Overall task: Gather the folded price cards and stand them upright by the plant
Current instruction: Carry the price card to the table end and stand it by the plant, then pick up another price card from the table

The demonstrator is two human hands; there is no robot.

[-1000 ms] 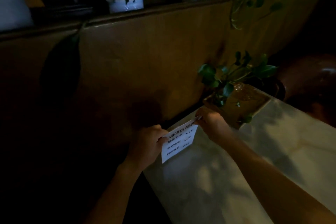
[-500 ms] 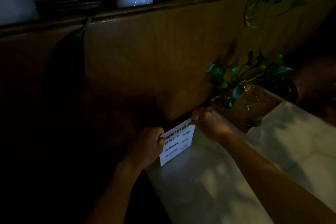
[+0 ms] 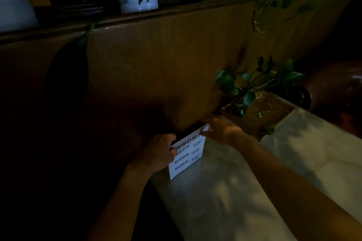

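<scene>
Card at the table's far corner
White printed price card (image 3: 187,155) stands on the pale marble table (image 3: 225,191), left of the leafy potted plant (image 3: 254,92), before the wooden partition (image 3: 166,60).

Hidden and cut-off bits you can't check.
Price card (image 3: 187,154): left edge behind your left hand (image 3: 159,153), top corner under right-hand fingers (image 3: 210,132); back panel unseen. Bench (image 3: 225,201) cut off bottom and right.

Matt paper card (image 3: 187,154), glossy marble table (image 3: 225,191)
</scene>
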